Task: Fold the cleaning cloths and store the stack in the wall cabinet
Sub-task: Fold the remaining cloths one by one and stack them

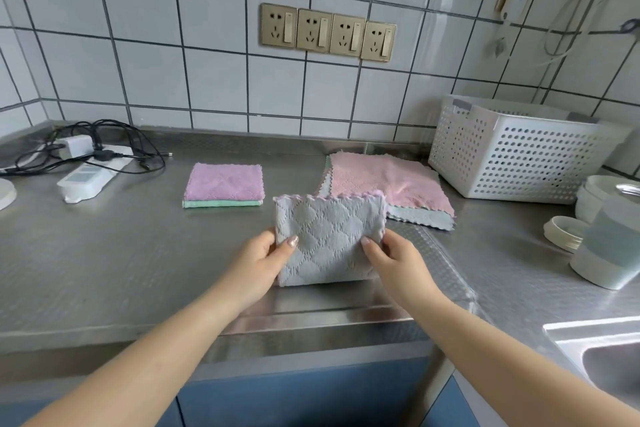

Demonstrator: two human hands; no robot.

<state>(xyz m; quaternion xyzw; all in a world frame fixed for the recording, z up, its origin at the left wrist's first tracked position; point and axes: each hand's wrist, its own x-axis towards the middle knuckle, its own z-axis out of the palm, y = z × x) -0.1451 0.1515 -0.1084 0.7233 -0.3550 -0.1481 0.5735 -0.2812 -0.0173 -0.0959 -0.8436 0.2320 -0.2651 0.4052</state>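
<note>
From the head view, a folded grey cloth (329,239) with a quilted diamond pattern and a scalloped top edge is held up above the steel bench (104,270), near its front edge. The left hand (259,260) pinches the cloth's left side, thumb on the front face and the other fingers tucked behind. The right hand (394,260) pinches the right side the same way, thumb in front, fingers curled behind the fabric. A thin lilac edge shows along the cloth's top.

Behind and to the left, a small folded stack (223,185) lies flat on the bench, a purple cloth on top of a green one. Behind and to the right, a pile of unfolded cloths (388,184) lies spread, a pink one uppermost with pale blue-grey edges showing beneath it. Just beside that pile to the right stands a white perforated basket (519,156).

At far left a white power strip (90,177) lies among black cables (114,139). Four brass-coloured wall sockets (329,32) sit in a row on the tiled wall. At the right edge stand a pale container (613,246) and a round lid (564,232), and the corner of a sink (602,357) shows lower right
</note>
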